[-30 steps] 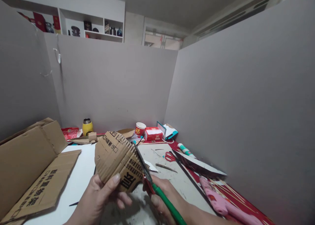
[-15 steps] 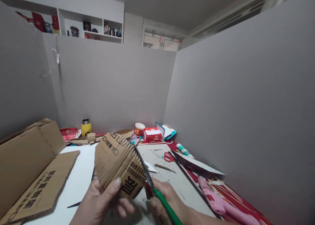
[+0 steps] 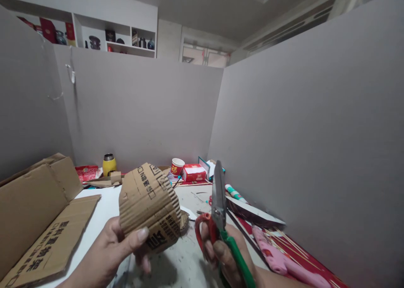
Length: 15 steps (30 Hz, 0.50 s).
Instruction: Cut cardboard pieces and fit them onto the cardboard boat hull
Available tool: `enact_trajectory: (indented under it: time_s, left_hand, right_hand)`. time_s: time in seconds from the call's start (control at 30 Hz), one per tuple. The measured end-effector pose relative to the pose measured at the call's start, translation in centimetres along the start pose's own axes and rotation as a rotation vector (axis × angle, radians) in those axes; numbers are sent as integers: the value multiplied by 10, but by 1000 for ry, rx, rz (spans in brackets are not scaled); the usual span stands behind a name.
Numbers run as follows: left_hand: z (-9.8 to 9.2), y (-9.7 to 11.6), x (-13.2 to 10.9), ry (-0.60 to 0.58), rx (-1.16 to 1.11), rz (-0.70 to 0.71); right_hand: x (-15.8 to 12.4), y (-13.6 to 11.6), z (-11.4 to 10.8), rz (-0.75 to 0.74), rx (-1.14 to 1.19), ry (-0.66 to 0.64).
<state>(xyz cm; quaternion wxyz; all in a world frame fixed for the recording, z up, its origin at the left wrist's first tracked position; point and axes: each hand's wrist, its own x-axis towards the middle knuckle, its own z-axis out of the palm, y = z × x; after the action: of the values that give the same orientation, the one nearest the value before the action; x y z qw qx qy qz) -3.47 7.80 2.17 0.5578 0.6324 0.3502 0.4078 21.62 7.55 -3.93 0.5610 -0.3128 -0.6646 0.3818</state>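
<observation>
Above the white table (image 3: 104, 197), the left hand (image 3: 109, 250) pinches a curved cardboard piece (image 3: 147, 204), thumb on its printed face. Just right of the cardboard piece and apart from it, the right hand (image 3: 222, 254) clasps the scissors (image 3: 218, 204), blades together, long axis upright. Of the 2 hands, only the left touches the cardboard piece.
</observation>
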Motion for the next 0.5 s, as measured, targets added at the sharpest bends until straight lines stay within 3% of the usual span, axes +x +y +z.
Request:
enact_trajectory:
  time_s: [0.2, 0.33, 0.5]
  left_hand:
    - [-3, -12, 1, -167, 106, -68]
    - [2, -11, -2, -206, 228, -94]
    - [1, -5, 5, -278, 168, -75]
  right_hand:
    - [14, -32, 2, 102, 144, 56]
    - [19, -48, 0, 130, 51, -22]
    - [17, -46, 0, 213, -50, -115]
